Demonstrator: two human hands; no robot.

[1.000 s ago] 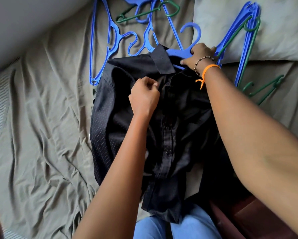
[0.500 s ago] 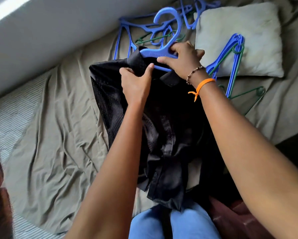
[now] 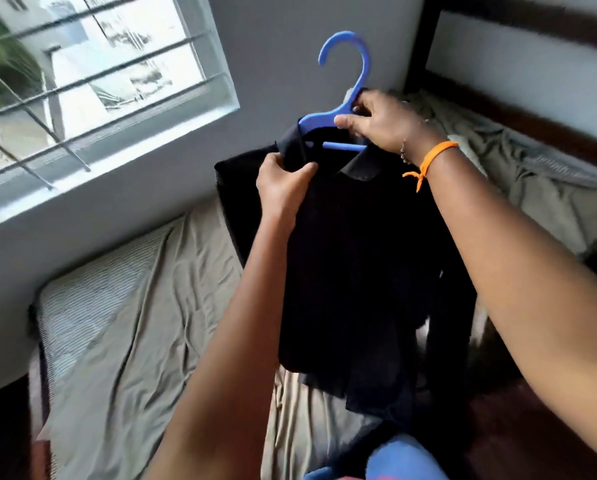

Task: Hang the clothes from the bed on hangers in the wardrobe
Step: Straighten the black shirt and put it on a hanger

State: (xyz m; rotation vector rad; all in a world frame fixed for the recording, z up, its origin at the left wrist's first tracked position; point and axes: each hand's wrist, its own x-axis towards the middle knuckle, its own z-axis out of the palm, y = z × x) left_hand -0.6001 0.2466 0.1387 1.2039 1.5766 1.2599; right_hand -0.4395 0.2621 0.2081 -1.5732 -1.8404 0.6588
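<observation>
- The bed [image 3: 144, 327] lies below both your hands, its wrinkled olive sheet [image 3: 172, 278] spreading out to the left of your left forearm and again beyond your right wrist.
- The window [image 3: 82, 74] with its horizontal bars sits up and to the left of your left hand, set in the grey wall [image 3: 283, 46] that stands behind the hanger's hook.
- The dark headboard [image 3: 518, 32] runs above and to the right of your right hand.
- The black shirt [image 3: 359, 258] hangs in the air between your two forearms, draped down from your hands toward the sheet, with its lower edge over the bed's near side.
- Your left hand [image 3: 283, 188] is curled around the shirt's left collar and shoulder fabric, thumb and fingers pinching it just under the hanger's left arm.
- Your right hand [image 3: 383, 123] is clamped on the blue hanger [image 3: 342, 109] at the base of its neck, fingers wrapped over the frame.
- The hanger stands upright, hook rising above your right hand, its left arm tucked into the shirt's collar right above your left hand and its crossbar showing between the two hands.
- An orange band [image 3: 435, 161] circles your right wrist, with a beaded bracelet [image 3: 403, 154] just beside it toward the hand.
</observation>
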